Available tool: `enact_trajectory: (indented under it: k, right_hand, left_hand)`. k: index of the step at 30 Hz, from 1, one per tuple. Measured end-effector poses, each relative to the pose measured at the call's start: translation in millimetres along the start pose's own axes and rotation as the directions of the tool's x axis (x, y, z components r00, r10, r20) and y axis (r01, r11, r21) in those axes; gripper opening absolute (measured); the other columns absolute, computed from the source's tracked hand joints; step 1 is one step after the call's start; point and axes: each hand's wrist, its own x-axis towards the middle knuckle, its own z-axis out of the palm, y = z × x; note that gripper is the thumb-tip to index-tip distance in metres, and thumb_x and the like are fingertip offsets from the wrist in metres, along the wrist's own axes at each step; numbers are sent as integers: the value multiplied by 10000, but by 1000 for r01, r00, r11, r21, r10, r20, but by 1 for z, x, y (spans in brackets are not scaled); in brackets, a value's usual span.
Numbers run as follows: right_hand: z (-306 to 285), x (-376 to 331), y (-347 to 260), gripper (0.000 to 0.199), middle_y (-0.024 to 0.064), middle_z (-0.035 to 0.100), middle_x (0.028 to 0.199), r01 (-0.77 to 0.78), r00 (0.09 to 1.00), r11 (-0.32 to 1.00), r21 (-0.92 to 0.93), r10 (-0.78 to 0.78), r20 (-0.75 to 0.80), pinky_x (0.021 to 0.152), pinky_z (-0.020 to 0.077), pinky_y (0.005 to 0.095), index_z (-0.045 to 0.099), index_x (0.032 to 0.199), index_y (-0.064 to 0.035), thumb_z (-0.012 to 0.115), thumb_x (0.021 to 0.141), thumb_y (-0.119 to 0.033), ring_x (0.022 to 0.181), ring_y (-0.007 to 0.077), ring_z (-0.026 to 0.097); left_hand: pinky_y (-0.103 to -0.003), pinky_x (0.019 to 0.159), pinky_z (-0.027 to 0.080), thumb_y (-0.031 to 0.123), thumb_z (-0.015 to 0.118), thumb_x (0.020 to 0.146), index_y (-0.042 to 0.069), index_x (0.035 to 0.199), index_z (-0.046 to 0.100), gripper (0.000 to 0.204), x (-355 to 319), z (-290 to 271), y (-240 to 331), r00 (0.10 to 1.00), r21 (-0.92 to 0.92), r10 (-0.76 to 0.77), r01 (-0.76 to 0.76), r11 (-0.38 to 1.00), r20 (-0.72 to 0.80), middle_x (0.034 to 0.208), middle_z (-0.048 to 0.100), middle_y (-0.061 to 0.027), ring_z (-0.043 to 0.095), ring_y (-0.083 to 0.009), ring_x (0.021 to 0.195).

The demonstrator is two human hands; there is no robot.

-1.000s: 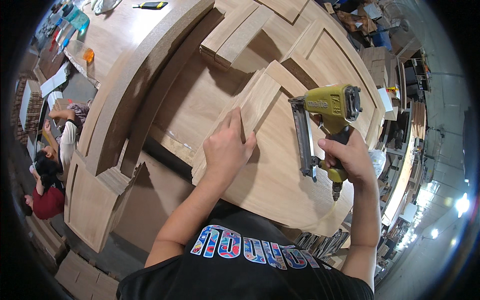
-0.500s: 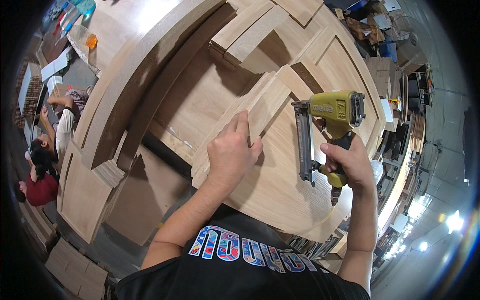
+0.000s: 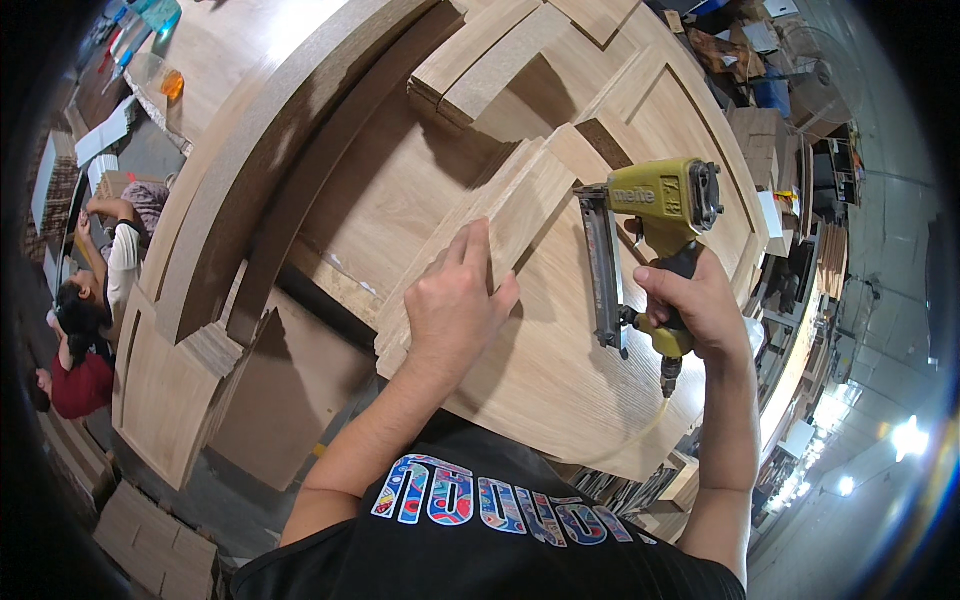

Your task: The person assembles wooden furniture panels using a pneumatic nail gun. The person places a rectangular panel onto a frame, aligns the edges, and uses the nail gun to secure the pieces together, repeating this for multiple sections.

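Note:
My left hand (image 3: 457,308) lies on a pale wood moulding strip (image 3: 545,189), its fingers stretched along the top and its thumb spread to the right side. The strip sits along the edge of a large wood panel (image 3: 560,350). In my right hand (image 3: 698,305) is a yellow-green pneumatic nail gun (image 3: 655,195), held by its black grip with my fingers wrapped round it. Its nose points left, close to the strip's right edge beyond my left hand; whether they touch I cannot tell. The dark magazine (image 3: 606,285) hangs down over the panel. A thin air hose (image 3: 655,425) trails below it.
A long curved wood frame piece (image 3: 250,150) rises on the left. A block-like wood frame section (image 3: 480,70) stands beyond the strip. Other people (image 3: 85,320) are at the far left. Stacked boards (image 3: 155,540) lie lower left, with cluttered shelves (image 3: 800,270) at right.
The nail gun in my right hand has moved slightly up and left, its nose now nearer the moulding strip. My left hand stays on the strip.

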Motion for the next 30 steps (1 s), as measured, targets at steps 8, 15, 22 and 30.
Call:
enact_trajectory:
  k: [8,15,22,30]
  right_hand:
    - [2,5,-10,525,-3,616,732,-16,999,1000,3,16,29,569,524,295,625,1420,56,842,980,-129,589,98,585]
    - [1,23,-14,547,-45,557,662,-63,996,996,-69,67,65,545,517,280,668,1409,48,872,968,-203,546,77,543]
    - [9,27,-25,420,-37,599,728,-45,994,992,-114,56,93,559,525,272,684,1365,-4,816,1001,-165,588,67,567]
    - [10,25,-36,363,-26,628,736,-54,994,984,-168,70,87,547,547,286,685,1288,12,817,995,-157,588,79,603]
  left_hand:
    - [-478,819,660,331,901,857,81,1498,610,747,1,1,-2,1000,12,16,-16,1000,-16,1269,784,-127,803,-363,954]
    - [-473,870,641,325,899,849,72,1498,601,758,3,-2,0,999,16,45,-45,999,-7,1241,776,-128,789,-347,984]
    - [-462,914,627,337,896,857,52,1506,598,769,1,-2,-1,999,21,51,-51,998,-6,1320,768,-135,787,-341,1039]
    - [-448,928,622,344,881,877,43,1523,598,766,0,-3,-1,998,46,59,-59,997,13,1357,761,-142,790,-323,1058]
